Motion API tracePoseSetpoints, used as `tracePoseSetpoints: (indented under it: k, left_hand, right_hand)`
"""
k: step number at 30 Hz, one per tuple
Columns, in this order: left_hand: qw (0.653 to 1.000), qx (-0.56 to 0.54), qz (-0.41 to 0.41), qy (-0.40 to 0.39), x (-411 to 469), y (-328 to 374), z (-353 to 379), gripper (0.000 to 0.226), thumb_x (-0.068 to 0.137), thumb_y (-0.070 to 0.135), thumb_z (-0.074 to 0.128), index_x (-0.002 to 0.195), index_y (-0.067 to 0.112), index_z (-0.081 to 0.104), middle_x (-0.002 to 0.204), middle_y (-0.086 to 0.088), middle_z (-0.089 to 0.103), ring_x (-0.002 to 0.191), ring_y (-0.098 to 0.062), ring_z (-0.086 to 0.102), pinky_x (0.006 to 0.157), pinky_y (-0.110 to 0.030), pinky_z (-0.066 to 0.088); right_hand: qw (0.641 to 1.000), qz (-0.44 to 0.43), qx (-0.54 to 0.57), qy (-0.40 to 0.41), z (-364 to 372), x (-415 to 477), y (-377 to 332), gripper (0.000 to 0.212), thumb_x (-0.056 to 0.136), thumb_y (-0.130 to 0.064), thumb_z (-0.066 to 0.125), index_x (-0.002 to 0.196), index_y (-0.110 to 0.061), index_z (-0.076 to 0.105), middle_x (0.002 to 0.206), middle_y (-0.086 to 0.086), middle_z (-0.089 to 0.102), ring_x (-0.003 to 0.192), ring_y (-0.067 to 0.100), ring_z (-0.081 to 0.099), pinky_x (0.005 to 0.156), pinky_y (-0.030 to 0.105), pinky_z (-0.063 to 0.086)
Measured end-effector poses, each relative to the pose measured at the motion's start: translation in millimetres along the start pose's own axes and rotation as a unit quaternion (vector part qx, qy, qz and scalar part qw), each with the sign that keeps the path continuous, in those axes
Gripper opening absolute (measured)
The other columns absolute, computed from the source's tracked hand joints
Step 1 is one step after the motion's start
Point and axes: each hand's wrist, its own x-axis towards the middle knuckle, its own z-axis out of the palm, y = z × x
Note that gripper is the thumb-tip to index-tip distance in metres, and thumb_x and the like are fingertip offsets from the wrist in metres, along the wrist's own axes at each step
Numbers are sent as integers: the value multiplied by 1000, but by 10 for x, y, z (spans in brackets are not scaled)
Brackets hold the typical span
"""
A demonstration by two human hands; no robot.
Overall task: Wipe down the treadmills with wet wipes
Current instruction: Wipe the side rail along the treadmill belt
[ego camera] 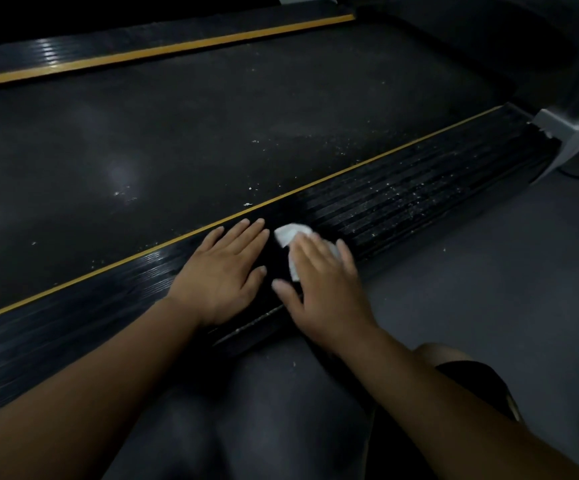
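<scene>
A black treadmill lies across the view, its dusty running belt (212, 126) between two ribbed side rails edged in yellow. On the near side rail (419, 188) my right hand (319, 275) presses a crumpled white wet wipe (290, 233) flat with straight fingers; most of the wipe is hidden under the palm. My left hand (225, 271) rests flat on the same rail just left of the wipe, fingers straight and holding nothing. The rail to the left of my hands looks glossy, while the part to the right carries white specks.
The far side rail (163, 46) runs along the top. A grey-white treadmill upright base (572, 129) stands at the rail's right end. Grey floor (489, 271) lies to the right of the rail. My knees (246, 427) are at the bottom.
</scene>
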Motion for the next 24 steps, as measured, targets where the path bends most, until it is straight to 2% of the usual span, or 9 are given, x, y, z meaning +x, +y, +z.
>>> tracePoseSetpoints:
  k: [2, 5, 7, 10, 12, 14, 17, 22, 24]
  left_hand:
    - [1000, 0, -1, -3, 8, -3, 1, 82, 87, 59, 0, 161, 25, 9, 167, 9, -1, 154, -8, -6, 124, -32, -6]
    - [1000, -5, 2, -7, 13, 10, -2, 82, 87, 60, -2, 161, 25, 7, 167, 9, -4, 154, -8, -8, 124, -32, -7]
    - [1000, -5, 1, -6, 17, 11, 1, 82, 87, 60, -1, 161, 25, 7, 167, 9, -4, 154, -8, -8, 123, -32, -7]
    - [1000, -11, 1, 3, 33, 12, 7, 82, 88, 59, 2, 161, 23, 12, 167, 9, 1, 154, -9, -4, 124, -33, -4]
    - [1000, -15, -1, 0, 40, 12, 8, 82, 88, 59, 1, 161, 24, 11, 167, 9, -1, 154, -8, -5, 124, -33, -5]
    - [1000, -11, 0, -2, 49, 14, 5, 82, 87, 60, -1, 161, 25, 8, 167, 9, -3, 153, -7, -7, 123, -32, -6]
    - [1000, -8, 0, 5, 45, 17, 9, 82, 88, 59, 0, 161, 24, 9, 167, 9, -2, 154, -8, -6, 123, -30, -7]
    - [1000, -18, 1, 10, 56, 8, 18, 80, 90, 58, 3, 161, 24, 14, 167, 9, 2, 154, -8, -3, 124, -32, -4]
    - [1000, -10, 1, 8, 62, 11, 22, 80, 90, 58, 1, 161, 24, 11, 167, 9, 0, 154, -8, -5, 124, -32, -5]
  right_hand:
    - [999, -39, -8, -2, -13, -150, 118, 72, 97, -58, 30, 149, -10, 44, 157, 6, 42, 149, 19, 32, 122, 52, 17]
    - [999, 37, -27, 21, -84, 69, 397, 73, 96, -59, 24, 148, -12, 45, 158, 4, 42, 149, 16, 31, 122, 51, 13]
    - [997, 70, -25, 16, -83, 250, 312, 78, 95, -61, 19, 150, -11, 42, 159, 5, 38, 151, 18, 26, 123, 50, 10]
    - [1000, 6, -4, 5, 16, 129, 50, 75, 96, -58, 26, 148, -8, 45, 157, 8, 42, 149, 21, 31, 122, 53, 15]
    - [999, -33, -8, 3, 14, -6, 131, 71, 97, -56, 29, 147, -9, 47, 156, 6, 44, 148, 20, 34, 122, 53, 16]
    - [1000, 1, -23, 13, -38, 84, 336, 72, 97, -57, 26, 148, -12, 46, 157, 4, 43, 148, 17, 33, 122, 53, 14]
    - [997, 70, -34, 1, -83, 347, 332, 81, 94, -62, 12, 153, -13, 37, 162, 3, 33, 152, 17, 21, 124, 50, 5]
    - [999, -36, 11, -7, -6, 8, 99, 71, 98, -56, 28, 150, -11, 43, 158, 4, 41, 150, 17, 29, 123, 52, 12]
    - [1000, -12, -7, 11, -43, 82, 323, 70, 97, -56, 27, 149, -13, 46, 157, 3, 43, 148, 16, 33, 122, 51, 12]
